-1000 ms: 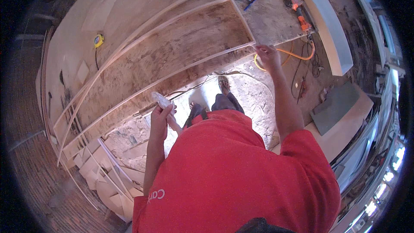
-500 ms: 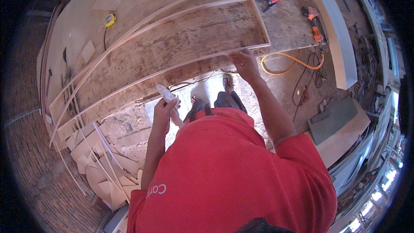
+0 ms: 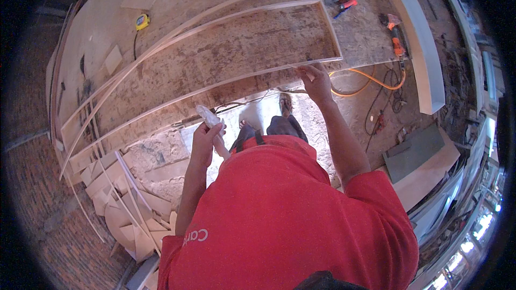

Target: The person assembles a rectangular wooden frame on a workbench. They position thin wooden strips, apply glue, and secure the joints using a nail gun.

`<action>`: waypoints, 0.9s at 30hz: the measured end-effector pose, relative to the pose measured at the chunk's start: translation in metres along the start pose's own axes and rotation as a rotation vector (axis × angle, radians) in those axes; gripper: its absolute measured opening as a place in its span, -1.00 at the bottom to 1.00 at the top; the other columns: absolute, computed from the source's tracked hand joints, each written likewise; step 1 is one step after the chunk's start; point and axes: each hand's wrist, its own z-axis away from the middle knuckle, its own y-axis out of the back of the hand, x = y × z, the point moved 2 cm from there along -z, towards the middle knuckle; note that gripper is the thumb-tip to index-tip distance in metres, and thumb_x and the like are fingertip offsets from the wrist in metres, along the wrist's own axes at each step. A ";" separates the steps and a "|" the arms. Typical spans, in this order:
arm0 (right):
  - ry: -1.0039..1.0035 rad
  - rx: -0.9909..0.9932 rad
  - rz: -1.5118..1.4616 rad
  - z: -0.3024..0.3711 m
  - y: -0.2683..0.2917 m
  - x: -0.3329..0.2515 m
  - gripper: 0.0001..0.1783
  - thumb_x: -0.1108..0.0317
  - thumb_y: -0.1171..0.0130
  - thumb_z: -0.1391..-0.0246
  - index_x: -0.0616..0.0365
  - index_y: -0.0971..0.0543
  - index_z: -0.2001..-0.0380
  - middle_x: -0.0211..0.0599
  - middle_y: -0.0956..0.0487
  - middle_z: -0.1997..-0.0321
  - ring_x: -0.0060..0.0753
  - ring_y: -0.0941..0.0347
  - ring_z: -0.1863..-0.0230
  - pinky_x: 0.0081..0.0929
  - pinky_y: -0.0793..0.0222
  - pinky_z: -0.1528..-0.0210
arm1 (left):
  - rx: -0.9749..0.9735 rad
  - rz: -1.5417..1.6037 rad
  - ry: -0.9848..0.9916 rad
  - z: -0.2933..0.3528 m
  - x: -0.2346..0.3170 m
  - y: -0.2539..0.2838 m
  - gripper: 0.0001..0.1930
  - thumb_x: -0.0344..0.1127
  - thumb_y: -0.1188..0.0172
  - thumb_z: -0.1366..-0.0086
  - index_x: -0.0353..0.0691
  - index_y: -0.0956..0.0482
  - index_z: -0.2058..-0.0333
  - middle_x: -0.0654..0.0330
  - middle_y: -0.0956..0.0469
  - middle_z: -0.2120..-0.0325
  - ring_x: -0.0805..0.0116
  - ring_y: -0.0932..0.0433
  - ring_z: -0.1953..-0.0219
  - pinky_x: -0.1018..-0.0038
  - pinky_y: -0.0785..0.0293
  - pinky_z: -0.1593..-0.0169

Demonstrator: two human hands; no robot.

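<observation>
A long, narrow wooden frame (image 3: 215, 85) of thin pale strips lies on the worn workbench (image 3: 365, 43) in front of me. My right hand (image 3: 317, 82) is at its near rail, close to the right corner. Thumb and fingers are pinched together there; whether they grip the rail or something small on it, I cannot tell. Low at the left, in front of my body, my left hand (image 3: 202, 142) is closed around a whitish, translucent plastic bag (image 3: 206, 113), with a pale end sticking out below the fingers. What the bag contains is hidden.
Loose thin strips (image 3: 236, 1) cross the frame's far side. A yellow tape measure (image 3: 142, 22), red-handled pliers (image 3: 346, 1) and an orange air tool (image 3: 396, 37) with a yellow hose (image 3: 382, 81) lie around it. Board offcuts (image 3: 121, 209) are piled at lower left.
My right hand has shifted slightly right and down along the near rail. The whole bench view has moved a little with my head. My left hand keeps its hold on the bag.
</observation>
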 end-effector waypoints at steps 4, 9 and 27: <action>-0.022 -0.013 -0.012 0.000 0.001 0.002 -0.82 0.33 -0.37 -0.14 0.11 -0.76 0.19 -0.13 -0.65 0.12 -0.03 -0.60 0.04 -0.20 -0.51 -0.03 | -0.012 0.003 0.004 -0.001 0.002 0.000 -0.62 -0.25 -0.34 -0.34 -0.36 -0.56 -0.03 0.09 -0.67 0.15 0.30 -0.63 0.13 0.35 -0.53 -0.02; 0.030 0.092 -0.011 0.000 0.009 0.018 -0.82 0.39 -0.41 -0.12 0.11 -0.76 0.19 -0.17 -0.67 0.21 -0.14 -0.63 0.09 -0.28 -0.52 0.00 | -0.013 -0.003 0.004 -0.005 0.004 0.001 -0.62 -0.25 -0.33 -0.34 -0.35 -0.55 -0.02 0.08 -0.67 0.15 0.29 -0.64 0.14 0.34 -0.53 -0.01; -0.126 0.116 -0.039 0.007 0.027 0.038 -0.78 0.21 -0.40 -0.13 0.09 -0.76 0.24 -0.13 -0.69 0.21 -0.04 -0.63 0.05 -0.20 -0.52 -0.03 | 0.006 -0.050 0.002 -0.002 0.015 0.002 -0.56 -0.22 -0.27 -0.36 -0.34 -0.51 -0.13 0.12 -0.64 0.18 0.31 -0.59 0.20 0.33 -0.51 0.05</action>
